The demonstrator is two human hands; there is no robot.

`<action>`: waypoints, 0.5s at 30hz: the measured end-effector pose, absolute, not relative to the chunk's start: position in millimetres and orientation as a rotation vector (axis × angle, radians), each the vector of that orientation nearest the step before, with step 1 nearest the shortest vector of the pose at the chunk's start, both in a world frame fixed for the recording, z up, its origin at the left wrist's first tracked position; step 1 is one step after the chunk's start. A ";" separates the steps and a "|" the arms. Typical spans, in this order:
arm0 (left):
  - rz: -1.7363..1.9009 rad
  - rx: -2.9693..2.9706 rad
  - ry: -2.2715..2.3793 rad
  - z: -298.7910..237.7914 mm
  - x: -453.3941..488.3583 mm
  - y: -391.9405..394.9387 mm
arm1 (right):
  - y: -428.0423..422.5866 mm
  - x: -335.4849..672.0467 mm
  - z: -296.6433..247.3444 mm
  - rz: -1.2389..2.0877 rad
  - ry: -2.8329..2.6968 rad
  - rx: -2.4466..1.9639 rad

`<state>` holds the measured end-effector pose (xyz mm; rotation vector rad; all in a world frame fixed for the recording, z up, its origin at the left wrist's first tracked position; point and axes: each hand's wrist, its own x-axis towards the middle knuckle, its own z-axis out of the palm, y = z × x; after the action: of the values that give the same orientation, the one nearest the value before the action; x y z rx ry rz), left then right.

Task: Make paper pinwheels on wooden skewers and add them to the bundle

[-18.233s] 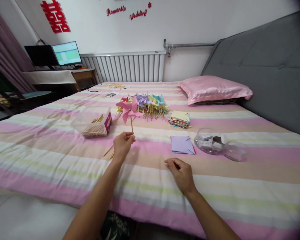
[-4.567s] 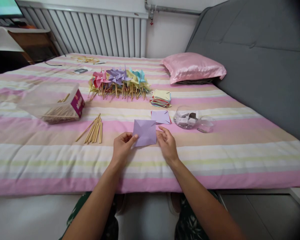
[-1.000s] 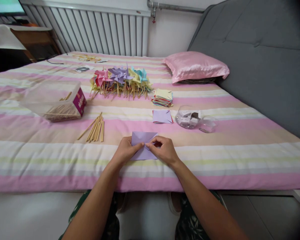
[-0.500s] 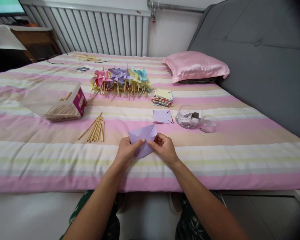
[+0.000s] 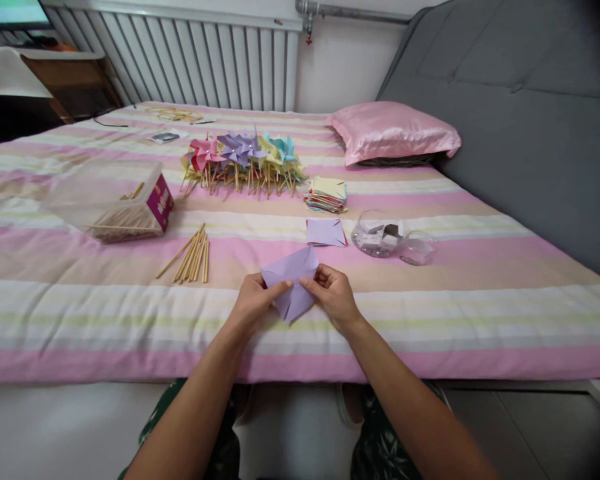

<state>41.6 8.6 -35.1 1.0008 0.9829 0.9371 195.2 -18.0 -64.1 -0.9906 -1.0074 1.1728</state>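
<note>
A purple paper sheet (image 5: 291, 267) with slits cut in from its corners is held between my two hands over the bed's front part. My left hand (image 5: 257, 299) pinches its left side, thumb on top. Closed on the right side is my right hand (image 5: 334, 297), its thumb pressed near the sheet's middle. Just beyond lies a small stack of square papers (image 5: 326, 233), purple on top. Farther back sits a taller stack of coloured papers (image 5: 326, 193). To the left, several thin wooden sticks (image 5: 193, 257) lie loose on the striped sheet.
Finished paper pinwheels (image 5: 243, 157) on sticks form a row farther back. A clear plastic box (image 5: 105, 207) holding sticks is at left. Right of the papers stand a clear bowl (image 5: 375, 237) with small packets and a clear lid-like dish (image 5: 417, 250). A pink pillow (image 5: 395, 130) lies behind.
The purple paper has turned slightly and shifted a little to the right in my hands, its lower corner now pointing more toward me. The things on the bed stay put.
</note>
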 end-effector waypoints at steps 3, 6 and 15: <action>0.934 0.979 0.962 -32.9 41.2 8.7 | -18.7 195.7 -63.7 1.188 -1.003 -0.998; 0.924 0.999 0.978 -31.7 41.4 8.6 | -18.6 195.9 -64.6 1.186 -1.021 -1.010; 0.931 1.021 1.065 -32.3 42.1 8.1 | -18.1 194.6 -66.0 1.156 -1.090 -1.033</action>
<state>42.1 8.1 -32.3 1.0210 1.0652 0.9314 194.6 -18.1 -66.0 -1.0325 -1.0900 1.1555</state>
